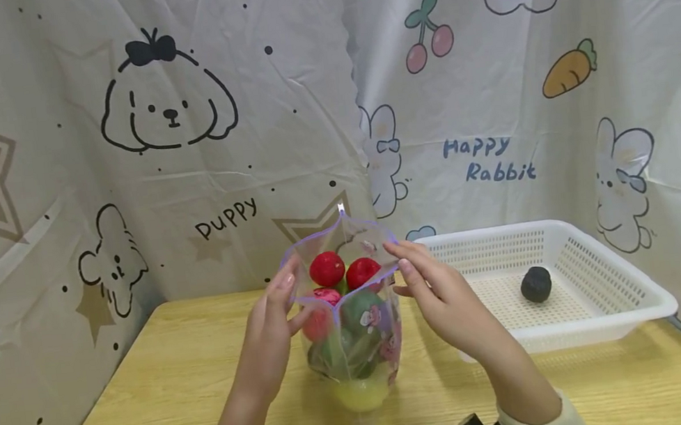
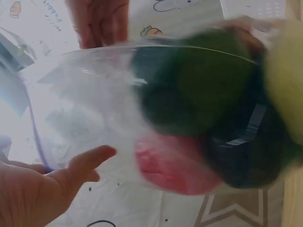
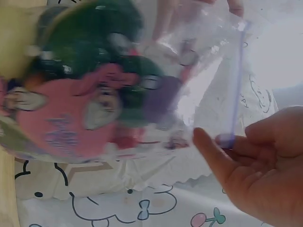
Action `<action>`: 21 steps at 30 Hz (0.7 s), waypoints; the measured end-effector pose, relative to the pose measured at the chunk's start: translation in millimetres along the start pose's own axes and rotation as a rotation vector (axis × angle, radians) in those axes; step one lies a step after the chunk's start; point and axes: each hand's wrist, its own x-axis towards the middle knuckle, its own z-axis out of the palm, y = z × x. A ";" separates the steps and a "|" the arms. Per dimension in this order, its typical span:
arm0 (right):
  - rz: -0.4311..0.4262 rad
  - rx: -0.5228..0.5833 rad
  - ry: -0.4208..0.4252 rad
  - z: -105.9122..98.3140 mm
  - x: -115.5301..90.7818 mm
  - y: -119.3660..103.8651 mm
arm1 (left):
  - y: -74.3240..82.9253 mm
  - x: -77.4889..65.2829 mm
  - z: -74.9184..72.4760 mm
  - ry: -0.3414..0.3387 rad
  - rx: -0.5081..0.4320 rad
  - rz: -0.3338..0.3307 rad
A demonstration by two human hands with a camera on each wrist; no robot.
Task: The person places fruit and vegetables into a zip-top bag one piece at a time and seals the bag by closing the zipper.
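Note:
A clear zip bag [image 1: 387, 347] with a purple-edged mouth stands upright on the table, its top spread apart. Inside are red round fruits [image 1: 326, 269], dark green pieces [image 2: 199, 80] and a pale yellow round piece [image 1: 362, 394] at the bottom. My left hand [image 1: 268, 326] holds the left side of the mouth, thumb and fingers on either side of the rim. Opposite it, my right hand [image 1: 441, 292] pinches the right side of the rim. The pink cartoon print [image 3: 66, 118] shows in the right wrist view, where the contents are blurred.
To the right stands a white plastic basket [image 1: 569, 337] with a dark round object [image 1: 536, 285] in it. A wood-grain table [image 1: 164, 380] lies under everything. Printed curtains [image 1: 282, 142] hang behind and at both sides.

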 end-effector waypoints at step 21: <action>0.021 -0.040 -0.046 -3.8 1.1 8.2 | -7.0 2.3 -1.2 -0.044 0.117 -0.008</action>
